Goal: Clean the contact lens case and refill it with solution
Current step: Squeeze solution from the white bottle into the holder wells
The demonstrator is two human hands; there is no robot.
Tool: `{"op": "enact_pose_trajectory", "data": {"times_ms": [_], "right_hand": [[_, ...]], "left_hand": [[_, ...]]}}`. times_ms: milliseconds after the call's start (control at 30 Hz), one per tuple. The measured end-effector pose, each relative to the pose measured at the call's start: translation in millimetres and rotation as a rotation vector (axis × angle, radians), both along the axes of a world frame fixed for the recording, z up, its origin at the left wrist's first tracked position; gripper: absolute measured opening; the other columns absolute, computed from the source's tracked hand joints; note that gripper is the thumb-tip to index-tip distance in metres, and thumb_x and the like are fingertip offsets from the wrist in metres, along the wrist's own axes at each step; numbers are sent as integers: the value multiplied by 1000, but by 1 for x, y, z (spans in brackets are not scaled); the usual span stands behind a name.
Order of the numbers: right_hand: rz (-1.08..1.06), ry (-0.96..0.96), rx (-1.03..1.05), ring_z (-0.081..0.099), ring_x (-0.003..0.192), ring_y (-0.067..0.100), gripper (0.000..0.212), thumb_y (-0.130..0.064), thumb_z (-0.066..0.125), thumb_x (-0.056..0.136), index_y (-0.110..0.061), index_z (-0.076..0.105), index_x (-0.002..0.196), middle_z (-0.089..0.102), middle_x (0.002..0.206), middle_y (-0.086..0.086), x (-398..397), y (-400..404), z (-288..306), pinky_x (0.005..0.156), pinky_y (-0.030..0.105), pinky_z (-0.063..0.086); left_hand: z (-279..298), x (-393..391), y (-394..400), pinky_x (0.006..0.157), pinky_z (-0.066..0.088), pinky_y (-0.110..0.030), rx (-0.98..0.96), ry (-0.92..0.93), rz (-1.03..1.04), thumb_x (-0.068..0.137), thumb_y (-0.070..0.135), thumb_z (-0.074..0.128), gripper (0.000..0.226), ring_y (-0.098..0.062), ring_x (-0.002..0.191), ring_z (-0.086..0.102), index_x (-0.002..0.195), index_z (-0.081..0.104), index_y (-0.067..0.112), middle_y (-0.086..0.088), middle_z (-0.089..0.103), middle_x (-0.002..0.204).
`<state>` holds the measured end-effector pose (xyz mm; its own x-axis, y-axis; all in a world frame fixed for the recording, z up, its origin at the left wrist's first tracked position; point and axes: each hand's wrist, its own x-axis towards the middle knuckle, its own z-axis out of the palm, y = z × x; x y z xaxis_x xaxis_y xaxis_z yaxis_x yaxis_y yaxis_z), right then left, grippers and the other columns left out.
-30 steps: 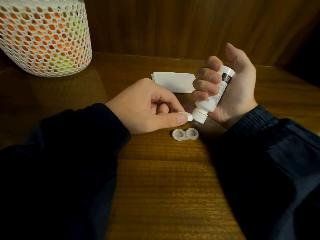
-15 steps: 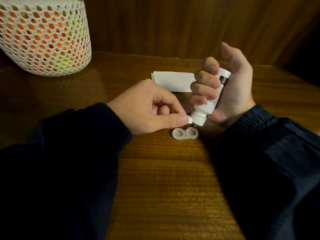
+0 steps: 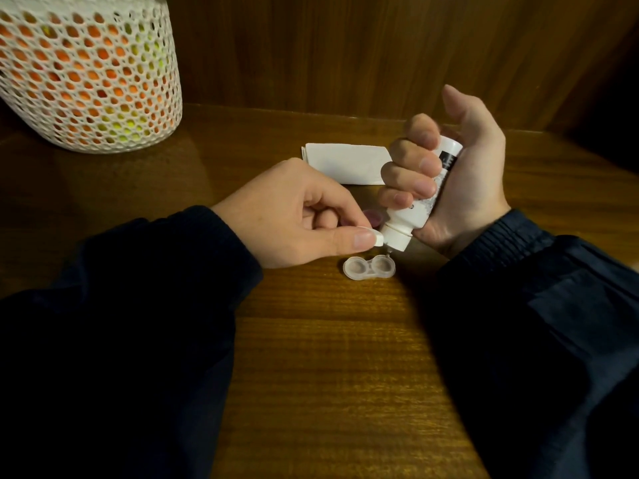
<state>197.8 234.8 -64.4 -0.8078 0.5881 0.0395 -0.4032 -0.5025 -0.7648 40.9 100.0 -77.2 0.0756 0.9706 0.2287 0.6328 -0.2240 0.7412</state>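
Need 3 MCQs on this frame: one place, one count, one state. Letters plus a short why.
1. Where is the folded white paper?
A. behind the hands, on the table
B. inside the basket
C. under the lens case

2. How many wells does the lens case have?
A. one
B. two
C. four

3. How is the bottle held?
A. upright, capped
B. lying on the table
C. tipped nozzle-down over the case

Answers:
1 A: it lies flat past the fingers.
2 B: two round cups side by side, both uncovered.
3 C: the right hand angles it down; the left hand pinches its flip cap aside.
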Motion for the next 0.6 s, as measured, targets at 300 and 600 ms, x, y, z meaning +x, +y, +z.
{"op": "enact_pose_trajectory", "data": {"times_ms": [300, 600], "right_hand": [[3, -1, -2, 35, 32, 10, 59, -52, 38, 105, -18, 45, 57, 38, 43, -5, 0, 0, 0, 42, 18, 34], [13, 32, -70, 38, 35, 10, 60, -54, 38, 104, -17, 49, 59, 41, 46, -4, -1, 3, 0, 44, 17, 36]], "left_hand": [[-1, 0, 0, 48, 35, -15, 22, 2, -15, 89, 37, 76, 22, -7, 51, 44, 100, 83, 18, -17, 64, 67], [-1, -1, 1, 49, 36, -12, 29, -2, 22, 91, 32, 75, 18, -2, 51, 47, 101, 84, 19, 3, 61, 60]]}}
